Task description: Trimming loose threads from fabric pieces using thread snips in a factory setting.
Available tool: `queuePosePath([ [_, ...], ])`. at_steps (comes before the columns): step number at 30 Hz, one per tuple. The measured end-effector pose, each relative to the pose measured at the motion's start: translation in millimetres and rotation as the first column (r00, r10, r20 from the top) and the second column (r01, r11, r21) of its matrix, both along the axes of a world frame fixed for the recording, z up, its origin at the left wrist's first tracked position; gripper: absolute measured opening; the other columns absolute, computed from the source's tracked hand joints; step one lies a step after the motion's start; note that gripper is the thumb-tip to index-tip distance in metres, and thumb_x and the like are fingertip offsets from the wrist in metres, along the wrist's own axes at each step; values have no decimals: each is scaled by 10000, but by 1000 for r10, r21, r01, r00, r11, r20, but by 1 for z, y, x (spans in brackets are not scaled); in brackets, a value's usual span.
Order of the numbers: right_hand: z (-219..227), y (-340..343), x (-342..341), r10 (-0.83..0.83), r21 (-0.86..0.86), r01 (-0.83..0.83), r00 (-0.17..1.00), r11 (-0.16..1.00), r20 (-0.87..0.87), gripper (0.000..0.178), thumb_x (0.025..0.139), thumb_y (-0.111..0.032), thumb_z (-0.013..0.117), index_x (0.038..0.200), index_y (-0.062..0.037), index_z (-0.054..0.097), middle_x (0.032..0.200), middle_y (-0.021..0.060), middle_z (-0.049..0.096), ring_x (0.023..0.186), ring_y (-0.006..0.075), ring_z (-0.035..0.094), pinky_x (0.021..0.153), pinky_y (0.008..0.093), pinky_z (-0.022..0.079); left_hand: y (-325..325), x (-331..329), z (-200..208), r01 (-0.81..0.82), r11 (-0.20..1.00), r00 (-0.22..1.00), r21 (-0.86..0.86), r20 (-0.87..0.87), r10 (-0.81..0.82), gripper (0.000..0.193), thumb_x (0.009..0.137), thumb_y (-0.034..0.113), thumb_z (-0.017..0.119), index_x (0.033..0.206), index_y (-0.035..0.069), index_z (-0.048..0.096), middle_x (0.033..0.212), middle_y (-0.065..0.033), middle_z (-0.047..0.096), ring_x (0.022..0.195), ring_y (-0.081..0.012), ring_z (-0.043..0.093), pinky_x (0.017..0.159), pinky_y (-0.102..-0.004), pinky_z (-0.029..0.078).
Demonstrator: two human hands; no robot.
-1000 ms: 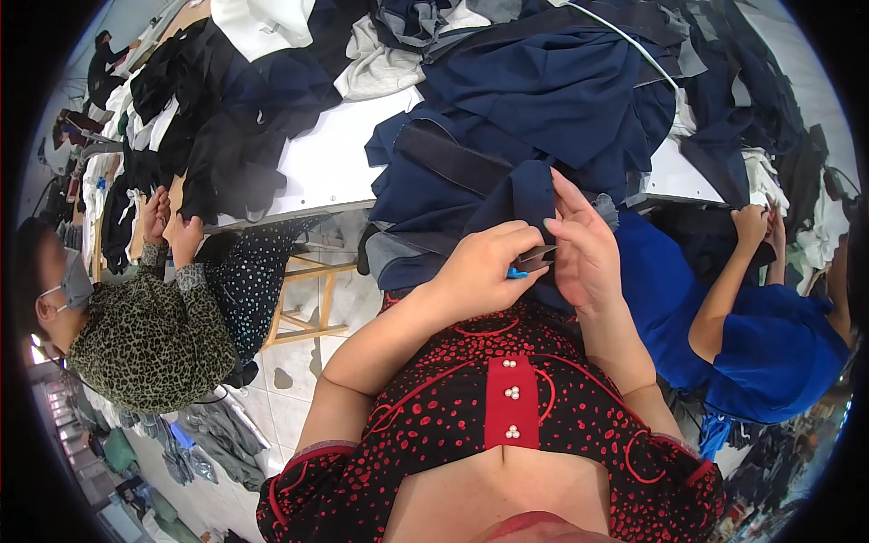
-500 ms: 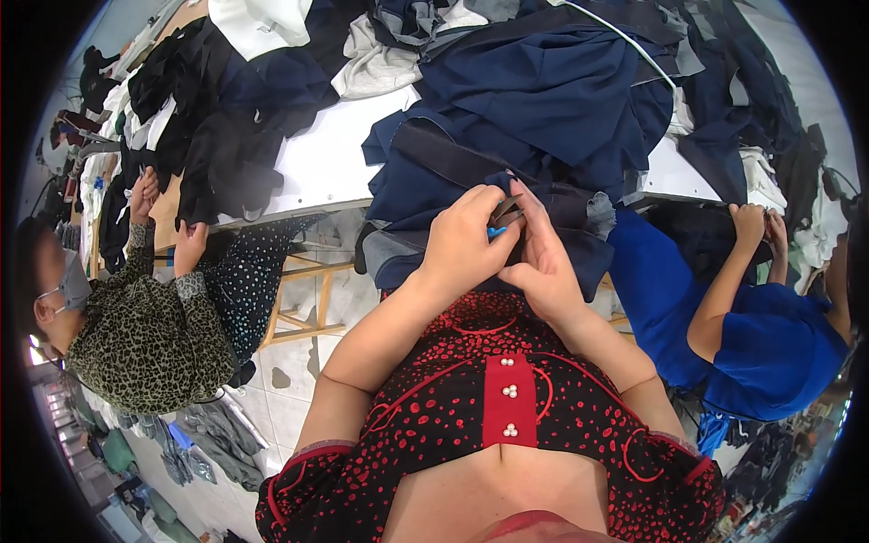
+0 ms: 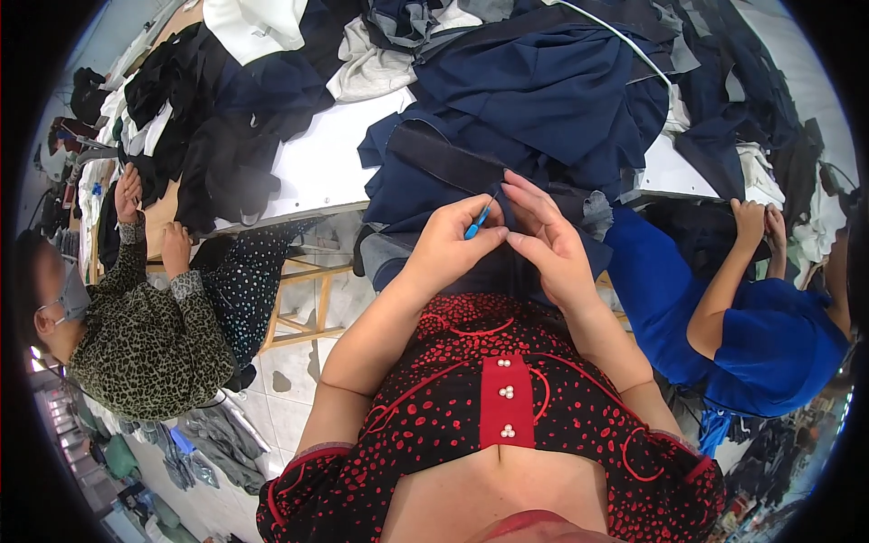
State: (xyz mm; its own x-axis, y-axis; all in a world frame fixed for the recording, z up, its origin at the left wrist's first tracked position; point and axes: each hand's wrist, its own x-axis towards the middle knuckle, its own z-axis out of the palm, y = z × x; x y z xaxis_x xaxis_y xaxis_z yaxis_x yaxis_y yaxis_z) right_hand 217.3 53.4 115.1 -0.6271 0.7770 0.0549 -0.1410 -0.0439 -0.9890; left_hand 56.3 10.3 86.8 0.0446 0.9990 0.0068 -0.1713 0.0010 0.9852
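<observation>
Left hand [image 3: 450,246] fingers pinched closed on a slim blue-handled tool [image 3: 477,222], tip against the dark navy fabric garment [image 3: 543,100]. Right hand [image 3: 546,237], fingers loosely curled, grips that garment's fold just beside the tool.

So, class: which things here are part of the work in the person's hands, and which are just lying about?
In hand:
left hand
right hand
small blue tool
navy garment

Lying about:
black clothes pile
white fabric
grey-white cloth
</observation>
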Motion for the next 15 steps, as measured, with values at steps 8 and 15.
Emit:
queuePosePath([
  [8, 0, 7, 4, -67, 104, 57, 993, 993, 93, 232, 853, 8, 540, 1080, 50, 513, 1344, 154, 427, 1019, 174, 603, 882, 275, 469, -2, -3, 6, 41, 999, 997, 25, -71, -40, 91, 810, 55, 622, 769, 51, 540, 670, 73, 464, 612, -7, 384, 533, -184, 285],
  [15, 7, 11, 17, -25, 277, -50, 965, 960, 261, 83, 865, -52, 566, 884, 15, 521, 1286, 158, 477, 953, 149, 596, 767, 247, 472, -6, -3, 12, 72, 996, 997, -58, 45, -69, 81, 804, 60, 631, 791, 62, 551, 626, 68, 450, 537, -8, 385, 474, -180, 261],
])
